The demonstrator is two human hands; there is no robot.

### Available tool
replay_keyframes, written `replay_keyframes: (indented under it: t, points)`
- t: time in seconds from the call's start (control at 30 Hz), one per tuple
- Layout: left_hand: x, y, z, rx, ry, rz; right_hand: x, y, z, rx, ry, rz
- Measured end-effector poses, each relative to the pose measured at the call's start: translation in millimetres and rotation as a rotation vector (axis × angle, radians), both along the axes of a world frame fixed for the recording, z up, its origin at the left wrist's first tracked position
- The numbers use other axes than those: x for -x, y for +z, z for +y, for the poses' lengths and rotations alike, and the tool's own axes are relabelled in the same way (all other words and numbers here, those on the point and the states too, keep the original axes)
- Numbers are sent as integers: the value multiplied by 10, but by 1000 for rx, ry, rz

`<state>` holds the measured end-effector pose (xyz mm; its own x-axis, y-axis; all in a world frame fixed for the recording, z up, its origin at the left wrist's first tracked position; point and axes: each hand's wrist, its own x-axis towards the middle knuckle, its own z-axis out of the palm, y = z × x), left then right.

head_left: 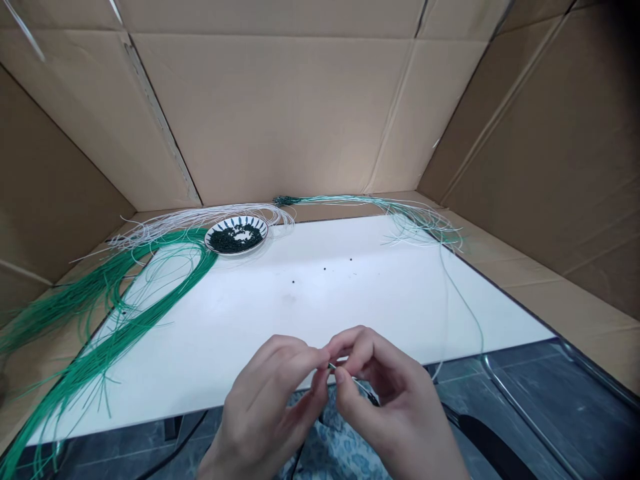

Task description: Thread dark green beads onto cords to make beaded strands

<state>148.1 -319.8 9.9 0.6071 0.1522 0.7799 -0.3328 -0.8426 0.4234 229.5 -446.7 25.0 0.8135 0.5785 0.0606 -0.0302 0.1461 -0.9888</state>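
My left hand (280, 393) and my right hand (383, 393) meet fingertip to fingertip above the near edge of the white table (240, 367). Both are closed in a pinch. Between them shows a short bit of thin green cord (332, 366), and a pale strand (361, 385) runs under my right fingers. A small dark cluster (373, 399), perhaps beads, sits by my right palm. Fingertips hide most of what is pinched.
A patterned dish (267, 231) of dark beads stands at the back left. Beside it lie green cords (165, 300) and white cords (200, 217). A mixed green-and-white bundle (345, 199) lies along the back. Several loose beads (325, 269) dot the tabletop. Cardboard walls (300, 113) surround it.
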Motion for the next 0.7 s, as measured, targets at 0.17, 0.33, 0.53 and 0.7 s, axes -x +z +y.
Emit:
replay_keyframes:
  t: [0.17, 0.33, 0.53, 0.7]
  points:
    - [-10, -23, -1, -35, -14, -10, -53, 11, -32, 6, 67, -4]
    - [-16, -68, 16, 76, -52, 0, -177, -90, -61, -48, 176, 60]
    - [-41, -101, 8, 197, -95, -5, -243, -221, -53, -140, 244, 135]
    - [-39, -116, 6, 206, -89, -22, -180, -128, -62, -4, 153, 28]
